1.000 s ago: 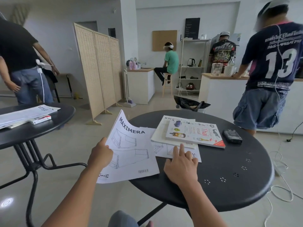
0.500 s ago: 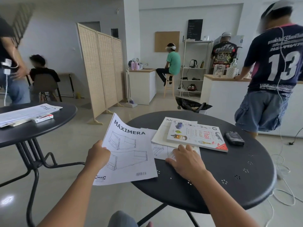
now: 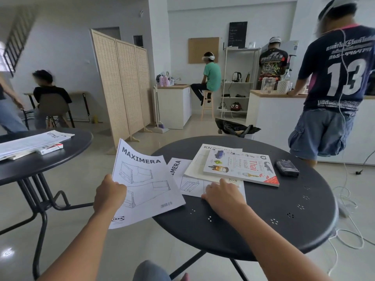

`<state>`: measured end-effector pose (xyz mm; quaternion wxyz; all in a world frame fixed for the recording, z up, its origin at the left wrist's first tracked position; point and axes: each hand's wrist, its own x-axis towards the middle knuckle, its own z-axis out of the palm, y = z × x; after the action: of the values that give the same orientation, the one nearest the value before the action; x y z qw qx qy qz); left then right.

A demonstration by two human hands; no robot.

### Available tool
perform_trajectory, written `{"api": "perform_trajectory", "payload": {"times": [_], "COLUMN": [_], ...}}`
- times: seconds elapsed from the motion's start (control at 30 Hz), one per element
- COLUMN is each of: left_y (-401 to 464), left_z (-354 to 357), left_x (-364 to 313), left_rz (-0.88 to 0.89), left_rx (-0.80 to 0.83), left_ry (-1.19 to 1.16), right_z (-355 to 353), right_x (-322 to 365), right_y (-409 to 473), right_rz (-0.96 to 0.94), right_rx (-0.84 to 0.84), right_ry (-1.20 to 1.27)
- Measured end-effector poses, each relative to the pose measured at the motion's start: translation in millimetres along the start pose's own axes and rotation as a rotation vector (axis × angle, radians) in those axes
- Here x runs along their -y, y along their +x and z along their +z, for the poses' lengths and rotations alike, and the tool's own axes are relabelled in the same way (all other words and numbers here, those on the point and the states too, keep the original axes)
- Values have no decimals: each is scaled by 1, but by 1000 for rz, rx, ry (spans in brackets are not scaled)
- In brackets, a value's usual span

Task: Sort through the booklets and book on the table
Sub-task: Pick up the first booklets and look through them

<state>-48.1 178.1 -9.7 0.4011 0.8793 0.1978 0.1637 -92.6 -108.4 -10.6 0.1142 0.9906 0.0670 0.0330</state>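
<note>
A thin MAXIMERA booklet is held in the left hand, pinched at its left edge. Most of it hangs out past the left edge of the round black desk, and only its right corner lies over the desktop. It looks light and floppy, just paper, so it can be expected to bend and droop if it is held by one corner. A grip at the folded side, with the thumb on top, should keep it flat.

The right hand is laid flat and open on a second booklet, near the middle of the desk. Nothing is gripped by it; the paper is only pressed down.

On that sheet a cream booklet is stacked, and on top of it lies the Thai picture book. The book looks thicker, stiffer and heavier. It is best taken by its long edge with the whole hand. Its shiny cover may be slippery.

A small black box lies beside the book, toward the right edge.
</note>
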Motion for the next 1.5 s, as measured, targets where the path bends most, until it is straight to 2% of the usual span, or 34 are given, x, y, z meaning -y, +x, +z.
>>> {"api": "perform_trajectory", "payload": {"times": [0.13, 0.3, 0.6, 0.73, 0.83, 1.03, 1.17, 1.23, 1.4, 1.5], "left_y": [1, 0, 12, 15, 16, 17, 17, 15, 2, -9], "left_z": [1, 0, -14, -18, -18, -14, -16, -16, -4, 9], "left_x": [2, 8, 20, 24, 24, 34, 36, 32, 10, -7], "left_rz": [20, 23, -2, 9, 18, -21, -23, -20, 17, 13], "left_rx": [21, 8, -28, -27, -22, -10, -15, 14, 114, 162], "left_ry": [3, 77, 84, 67, 48, -32, -118, -175, -234, -320], "right_z": [1, -1, -13, 3, 16, 15, 17, 20, 26, 24], "right_x": [3, 4, 12, 23, 36, 33, 20, 18, 29, 34], "right_y": [-1, 3, 9, 19, 23, 5, 6, 10, 3, 0], "right_rz": [49, 96, 20, -64, 33, 236, 447, 436, 277, 280], "right_rx": [-44, 3, -35, 24, 45, -216, -402, -482, -645, -647], "right_ry": [73, 31, -17, -180, -110, 82, 373, 455, 472, 520]}}
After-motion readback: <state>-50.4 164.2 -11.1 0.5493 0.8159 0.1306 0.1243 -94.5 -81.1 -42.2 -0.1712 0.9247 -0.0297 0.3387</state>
